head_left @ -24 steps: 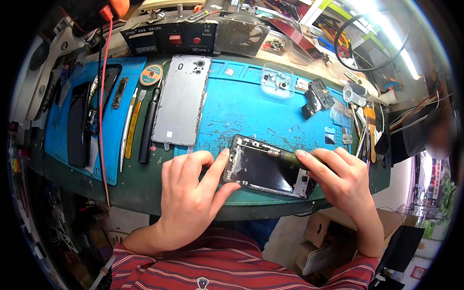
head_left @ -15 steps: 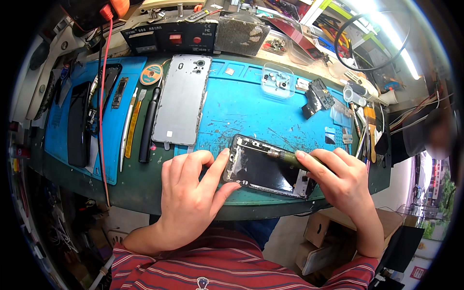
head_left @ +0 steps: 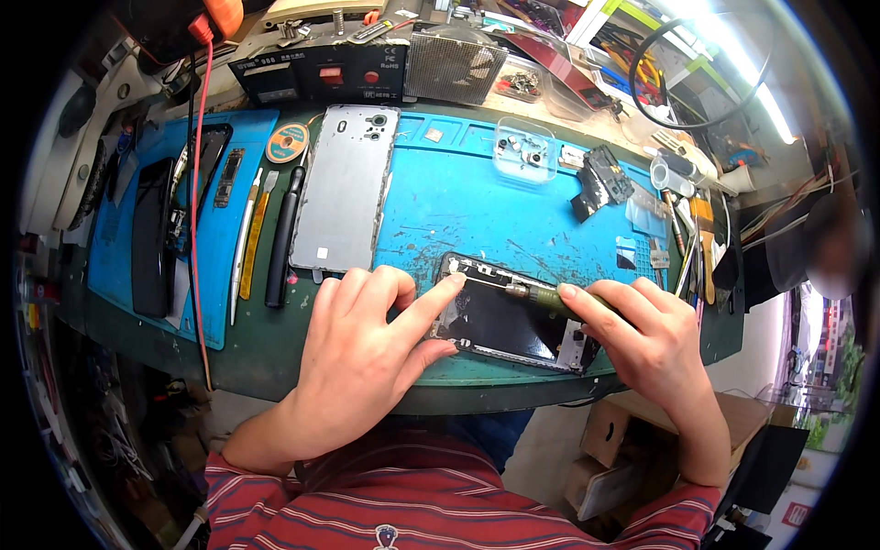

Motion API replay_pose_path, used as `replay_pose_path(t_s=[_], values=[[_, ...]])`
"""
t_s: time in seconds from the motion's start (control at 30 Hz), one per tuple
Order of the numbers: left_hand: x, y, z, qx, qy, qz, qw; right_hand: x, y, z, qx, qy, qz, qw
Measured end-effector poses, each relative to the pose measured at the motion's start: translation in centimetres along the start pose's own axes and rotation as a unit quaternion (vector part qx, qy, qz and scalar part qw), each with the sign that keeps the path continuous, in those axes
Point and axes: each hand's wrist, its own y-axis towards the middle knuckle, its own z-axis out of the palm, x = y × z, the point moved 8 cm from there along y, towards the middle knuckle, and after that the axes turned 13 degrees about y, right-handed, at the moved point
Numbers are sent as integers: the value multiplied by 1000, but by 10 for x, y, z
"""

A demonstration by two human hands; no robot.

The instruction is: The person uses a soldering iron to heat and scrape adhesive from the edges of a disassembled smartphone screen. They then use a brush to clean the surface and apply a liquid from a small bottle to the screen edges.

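Observation:
A dismantled phone frame [head_left: 506, 323], with a black inner face and pale residue along its edges, lies near the front of the blue mat. My left hand [head_left: 359, 346] steadies its left end: the thumb is at the near edge and the index fingertip presses on the upper left part. My right hand [head_left: 646, 332] is closed round the green handle of a screwdriver [head_left: 543, 297]. Its thin metal shaft lies low across the frame, pointing left, with the tip close beside my left index finger. Part of the handle is hidden in my right hand.
Behind stands a grey phone back cover [head_left: 344, 188]. To its left are a black-handled tool [head_left: 285, 238], a yellow knife [head_left: 256, 243] and a dark phone [head_left: 153, 238]. A clear parts box [head_left: 524, 154] and a black part [head_left: 600, 183] lie beyond the frame.
My left index finger has moved right, from the frame's left edge onto its upper left part by the screwdriver tip. The right hand's grip looks the same.

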Motion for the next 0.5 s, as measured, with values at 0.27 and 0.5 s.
replay_pose_path(t_s=[0.27, 0.5], values=[[-2, -5, 3, -28, 17, 2, 999, 5, 2, -1, 3, -10, -1, 1000], [-5, -6, 3, -37, 29, 2, 999, 9, 2, -1, 9, -9, 7, 1000]])
